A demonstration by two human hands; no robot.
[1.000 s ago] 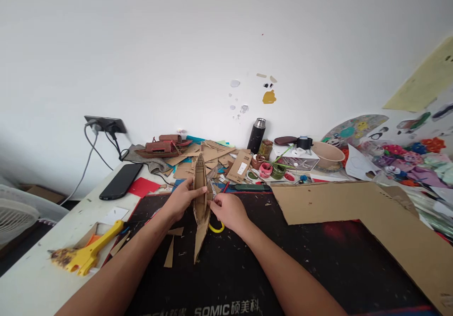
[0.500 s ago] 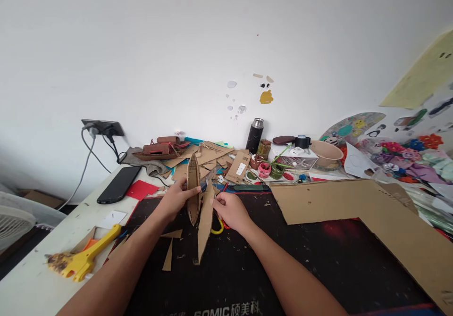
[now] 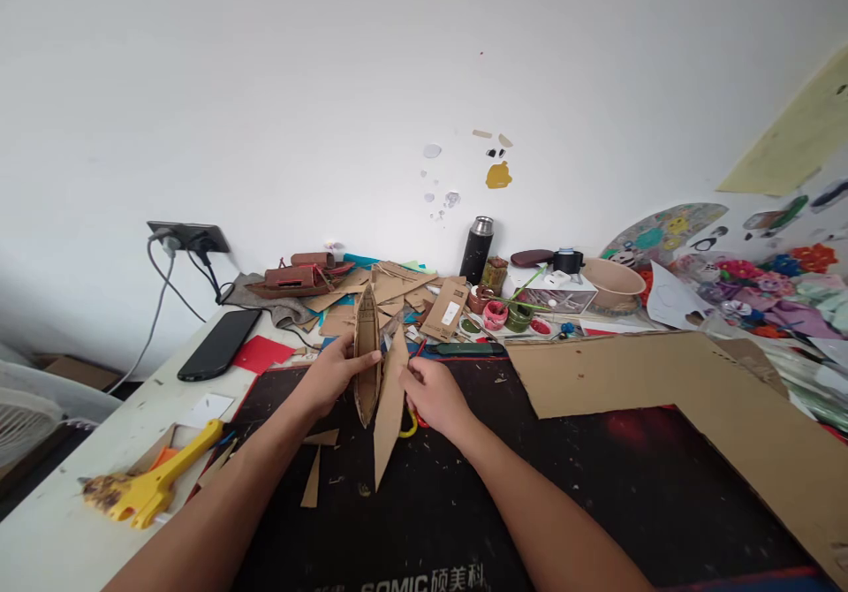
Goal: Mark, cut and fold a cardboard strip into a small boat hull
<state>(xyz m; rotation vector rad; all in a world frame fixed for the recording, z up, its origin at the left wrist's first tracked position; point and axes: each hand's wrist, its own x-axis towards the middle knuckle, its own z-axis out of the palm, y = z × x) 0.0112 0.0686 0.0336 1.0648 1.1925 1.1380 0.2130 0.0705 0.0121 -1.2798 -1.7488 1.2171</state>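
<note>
My left hand (image 3: pixel 335 373) is closed around the side of a small cardboard boat hull (image 3: pixel 367 367), held upright on end with its hollow inside toward me. My right hand (image 3: pixel 427 389) pinches the right edge of a long, pointed cardboard piece (image 3: pixel 390 411), flat and about as long as the hull. The two stand side by side with a narrow gap. Behind my right hand lie scissors with a yellow handle (image 3: pixel 409 426), partly hidden. Narrow cardboard offcuts (image 3: pixel 311 479) rest on the black mat (image 3: pixel 424 521) near my left forearm.
A yellow hot glue gun (image 3: pixel 155 486) and a black phone (image 3: pixel 220 345) lie at the left. Brown model boats (image 3: pixel 298 278), cardboard scraps (image 3: pixel 397 287), paint jars (image 3: pixel 495 314) and a black thermos (image 3: pixel 477 252) line the back. A large cardboard sheet (image 3: pixel 609 371) covers the right side.
The hull and the pointed piece have shifted slightly to the right in the picture, with both hands keeping the same grip. The camera view has tilted a little.
</note>
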